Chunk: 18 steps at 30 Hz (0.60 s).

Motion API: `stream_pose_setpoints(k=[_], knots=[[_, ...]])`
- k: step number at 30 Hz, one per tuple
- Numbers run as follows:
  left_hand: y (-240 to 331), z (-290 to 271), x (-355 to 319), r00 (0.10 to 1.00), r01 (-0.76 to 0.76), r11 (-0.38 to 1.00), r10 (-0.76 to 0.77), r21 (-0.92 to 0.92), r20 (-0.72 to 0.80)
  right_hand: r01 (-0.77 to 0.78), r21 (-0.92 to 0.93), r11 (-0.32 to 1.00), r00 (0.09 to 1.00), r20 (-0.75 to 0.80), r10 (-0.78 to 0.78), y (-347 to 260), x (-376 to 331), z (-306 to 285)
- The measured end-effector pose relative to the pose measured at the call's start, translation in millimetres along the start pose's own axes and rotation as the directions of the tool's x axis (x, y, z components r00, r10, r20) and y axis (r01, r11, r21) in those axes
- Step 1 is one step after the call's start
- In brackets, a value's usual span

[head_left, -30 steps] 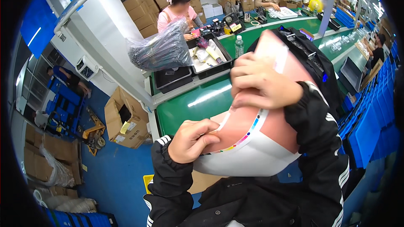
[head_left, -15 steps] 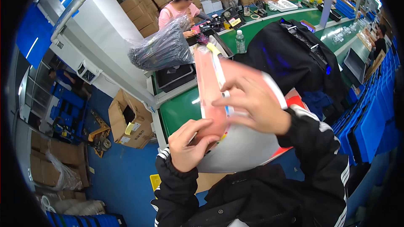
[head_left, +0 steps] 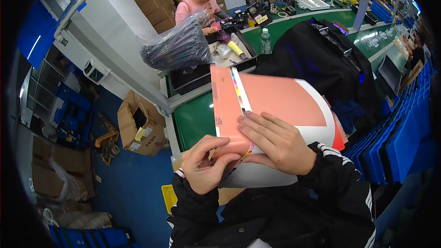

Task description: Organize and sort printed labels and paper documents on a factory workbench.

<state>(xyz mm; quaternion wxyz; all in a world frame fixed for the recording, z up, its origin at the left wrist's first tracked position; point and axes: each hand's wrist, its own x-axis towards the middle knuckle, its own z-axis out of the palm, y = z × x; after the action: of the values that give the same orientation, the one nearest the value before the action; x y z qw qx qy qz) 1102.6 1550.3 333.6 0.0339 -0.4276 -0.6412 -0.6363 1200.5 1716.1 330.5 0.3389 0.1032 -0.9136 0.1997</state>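
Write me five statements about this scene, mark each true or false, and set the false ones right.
1. The left hand grips the sheet. True.
2. The right hand is held away from the sheet. False: the right hand lies on it.
3. The bottle stands upright on the green bench. True.
4. The sheet is plain pink all over. False: it also has white areas and a coloured strip.
5. The carton on the floor is shut. False: the carton is open at the top.
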Motion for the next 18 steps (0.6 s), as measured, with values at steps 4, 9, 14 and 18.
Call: stream_pose_setpoints(k=[4,9,14,18], knots=[[-17,0,1,0.988,-0.153,0.988,0.153,-0.013,0.000,0.004,0.065,0.998,0.999,-0.037,-0.001,2,-6,12],[-21,-8,0,0.948,-0.318,0.890,0.288,0.326,0.138,-0.158,0.145,0.977,0.952,0.285,0.111,5,-16,8],[-19,-10,-19,0.988,-0.085,0.991,0.071,0.104,0.136,-0.200,0.305,0.931,0.925,0.373,0.076,9,-13,12],[-20,-23,-28,0.999,0.017,0.995,-0.012,0.100,-0.046,-0.011,0.094,0.996,0.996,-0.088,0.019,8,-14,19]])
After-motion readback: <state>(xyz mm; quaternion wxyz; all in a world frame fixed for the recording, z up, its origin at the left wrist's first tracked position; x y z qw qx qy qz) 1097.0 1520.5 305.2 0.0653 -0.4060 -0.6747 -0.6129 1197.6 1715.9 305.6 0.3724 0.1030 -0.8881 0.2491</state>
